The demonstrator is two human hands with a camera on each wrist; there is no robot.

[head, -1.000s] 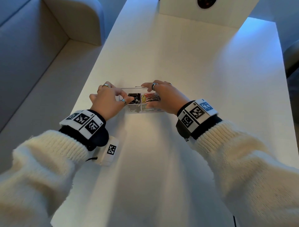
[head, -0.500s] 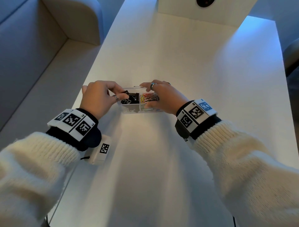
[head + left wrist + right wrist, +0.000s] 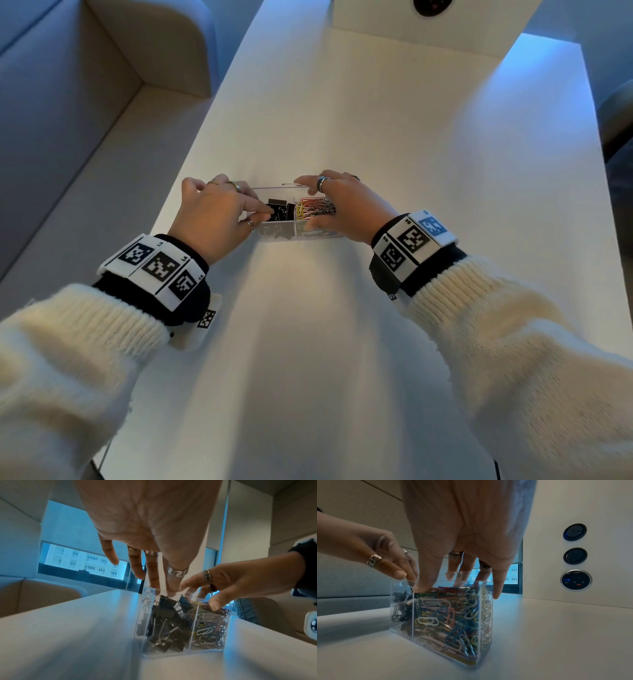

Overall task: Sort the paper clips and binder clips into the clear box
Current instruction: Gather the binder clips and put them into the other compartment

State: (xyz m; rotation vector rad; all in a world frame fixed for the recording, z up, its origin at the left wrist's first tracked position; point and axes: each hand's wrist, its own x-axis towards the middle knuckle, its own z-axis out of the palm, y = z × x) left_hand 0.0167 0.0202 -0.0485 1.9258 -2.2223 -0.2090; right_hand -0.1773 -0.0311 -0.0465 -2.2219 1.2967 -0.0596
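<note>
A clear two-compartment box (image 3: 278, 233) stands on the white table (image 3: 376, 137). Black binder clips (image 3: 282, 210) fill its left compartment and coloured paper clips (image 3: 317, 209) fill its right one. My left hand (image 3: 263, 214) is at the box's left end, where thumb and forefinger pinch a black binder clip at the top of the pile (image 3: 169, 599). My right hand (image 3: 308, 202) grips the box's right half, thumb on the near wall and fingers over the far rim. The right wrist view shows the paper clips (image 3: 447, 615) packed almost to the rim.
At the table's far end rises a white panel with round sockets (image 3: 575, 555). A beige bench (image 3: 68, 102) runs along the left, and the table's left edge lies close beside my left forearm. At the far right a dark chair (image 3: 616, 116) stands beside the table.
My left hand pulled left away from the box with a binder clip, then came back over the left compartment. The right hand and the box have stayed put.
</note>
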